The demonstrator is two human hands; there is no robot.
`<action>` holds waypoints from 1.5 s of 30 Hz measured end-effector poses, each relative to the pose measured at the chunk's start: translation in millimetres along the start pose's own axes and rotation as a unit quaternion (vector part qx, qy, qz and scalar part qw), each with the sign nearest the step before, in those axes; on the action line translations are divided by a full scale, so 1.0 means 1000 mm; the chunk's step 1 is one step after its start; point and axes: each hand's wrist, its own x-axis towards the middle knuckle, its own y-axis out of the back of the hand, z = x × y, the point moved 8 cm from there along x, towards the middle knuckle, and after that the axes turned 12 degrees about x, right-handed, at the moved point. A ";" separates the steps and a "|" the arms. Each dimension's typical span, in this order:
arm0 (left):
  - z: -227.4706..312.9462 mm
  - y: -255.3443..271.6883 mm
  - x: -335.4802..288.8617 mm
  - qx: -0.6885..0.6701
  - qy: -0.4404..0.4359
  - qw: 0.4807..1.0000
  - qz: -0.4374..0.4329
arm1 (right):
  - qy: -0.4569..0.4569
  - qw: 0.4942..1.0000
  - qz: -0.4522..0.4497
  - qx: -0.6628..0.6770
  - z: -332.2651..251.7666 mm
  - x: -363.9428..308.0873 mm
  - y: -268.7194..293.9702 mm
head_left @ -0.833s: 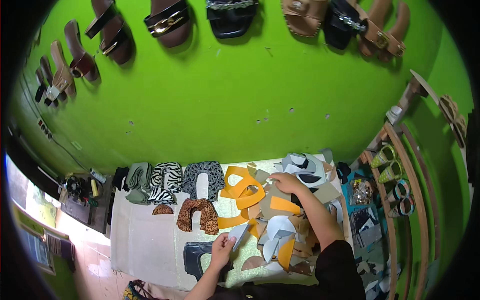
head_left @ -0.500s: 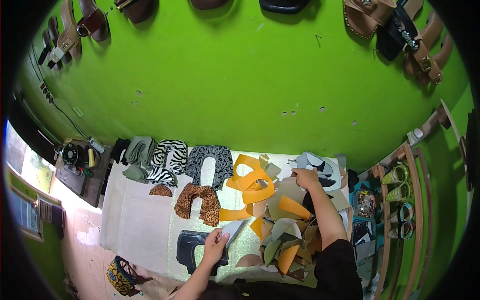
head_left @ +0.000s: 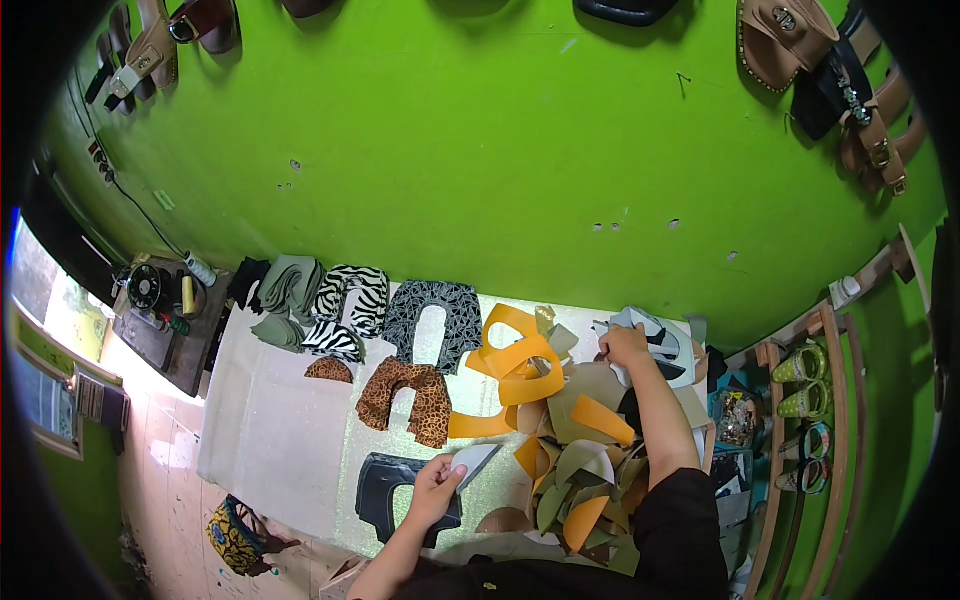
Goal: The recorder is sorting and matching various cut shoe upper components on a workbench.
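My left hand (head_left: 436, 490) pinches a pale grey cut-out piece (head_left: 478, 464) between thumb and fingers, held up over a stack of black U-shaped pieces (head_left: 378, 500) near the table's front edge. At the far right of the table, my right hand (head_left: 624, 345) has its fingers closed on the left edge of a pile of grey and white cut pieces (head_left: 672, 345); its fingertips are partly hidden. Close to that arm lies a heap of olive, tan and yellow scraps (head_left: 580, 480). Yellow ring-shaped pieces (head_left: 540, 372) rest left of the right hand.
Leopard-print (head_left: 405, 398), grey-patterned (head_left: 432, 305) and zebra-print pieces (head_left: 350, 300) lie on the white table (head_left: 270, 430), beside folded green material (head_left: 292, 285). Sandals hang on the green wall. At right, a wooden rack (head_left: 835, 400) holds green shoes (head_left: 803, 363). A patterned bag (head_left: 232, 535) sits lower left.
The view has shifted, so the scene sits a little differently in the picture. My right hand remains at the grey-white pile, its fingers slightly moved; my left hand keeps holding the pale grey piece.
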 end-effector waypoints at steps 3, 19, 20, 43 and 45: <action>0.003 0.001 -0.003 -0.020 -0.008 1.000 -0.002 | 0.052 0.997 0.060 0.003 -0.016 -0.012 0.007; 0.025 0.035 -0.033 -0.021 -0.063 0.997 -0.041 | 0.133 0.644 0.033 0.752 -0.156 -0.132 0.074; 0.028 0.042 -0.037 -0.002 -0.055 0.997 -0.059 | 0.134 0.627 0.022 0.767 -0.174 -0.139 0.070; -0.006 0.348 -0.079 0.162 -0.012 0.979 0.121 | 0.040 0.799 0.102 0.591 -0.507 -0.003 -0.079; -0.009 0.360 -0.075 0.187 -0.002 0.974 0.128 | 0.000 0.842 0.157 0.516 -0.504 0.001 -0.078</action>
